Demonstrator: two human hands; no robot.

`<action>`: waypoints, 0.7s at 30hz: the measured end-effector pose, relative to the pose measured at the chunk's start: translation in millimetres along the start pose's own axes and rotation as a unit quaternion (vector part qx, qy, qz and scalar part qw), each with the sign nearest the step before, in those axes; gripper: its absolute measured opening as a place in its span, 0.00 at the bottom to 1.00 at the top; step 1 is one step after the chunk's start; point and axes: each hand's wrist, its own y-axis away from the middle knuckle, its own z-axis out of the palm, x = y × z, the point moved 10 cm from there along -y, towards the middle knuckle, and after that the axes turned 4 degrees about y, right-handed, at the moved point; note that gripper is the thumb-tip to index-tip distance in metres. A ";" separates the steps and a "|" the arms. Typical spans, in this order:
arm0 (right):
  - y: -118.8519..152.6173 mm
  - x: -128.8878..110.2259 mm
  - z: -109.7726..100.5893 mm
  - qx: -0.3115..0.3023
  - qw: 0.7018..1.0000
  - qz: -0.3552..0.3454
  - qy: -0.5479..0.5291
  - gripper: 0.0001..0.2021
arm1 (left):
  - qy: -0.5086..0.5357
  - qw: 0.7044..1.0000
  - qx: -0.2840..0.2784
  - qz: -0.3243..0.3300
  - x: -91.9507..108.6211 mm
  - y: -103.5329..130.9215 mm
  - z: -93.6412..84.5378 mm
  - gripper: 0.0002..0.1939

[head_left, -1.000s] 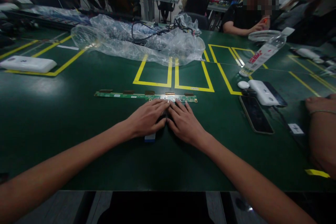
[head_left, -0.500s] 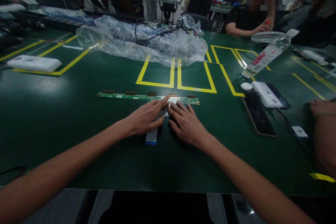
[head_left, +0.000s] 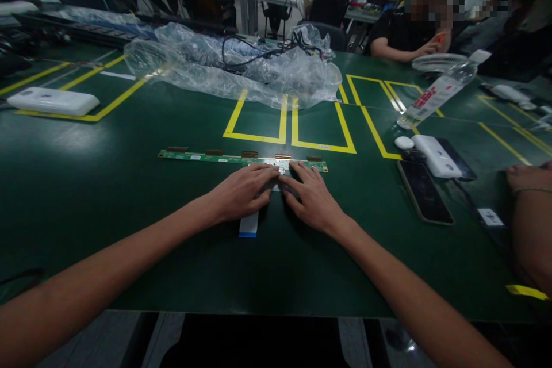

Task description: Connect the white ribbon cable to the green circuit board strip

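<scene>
A long, narrow green circuit board [head_left: 202,157] with brown tabs along its far edge lies flat on the dark green table [head_left: 172,276]. My left hand [head_left: 248,190] rests at the board's near edge, right of its middle, its fingertips over a white connector area. Beside it, my right hand [head_left: 311,195] has its fingers spread, with fingertips on the board's right part. Both hands nearly meet there. A white flat cable [head_left: 249,224] with a blue end sticks out below my left hand; its upper part is hidden.
Crumpled clear plastic [head_left: 241,75] with black cables lies beyond the board. To the right are a phone [head_left: 425,191], a white device [head_left: 436,155] and a tilted bottle [head_left: 444,92]. Another white device [head_left: 54,101] is at left. Another person's arm [head_left: 532,213] rests at the right edge.
The left fingers have drawn back slightly and curled more at the connector area. My right hand has shifted slightly right, its fingers reaching further onto the board.
</scene>
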 end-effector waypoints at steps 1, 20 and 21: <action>0.0 -0.4 -0.3 0.001 1.000 -0.002 -0.001 0.22 | -0.001 1.000 0.003 -0.003 -0.5 -0.4 -0.3 0.26; -2.8 0.2 -4.5 0.025 1.000 -0.009 0.016 0.23 | -0.010 1.000 0.007 0.009 -1.0 -0.7 -1.0 0.24; -3.2 0.7 -4.8 0.026 1.000 -0.007 0.012 0.23 | -0.011 1.000 0.005 0.009 -1.0 -0.8 -1.2 0.24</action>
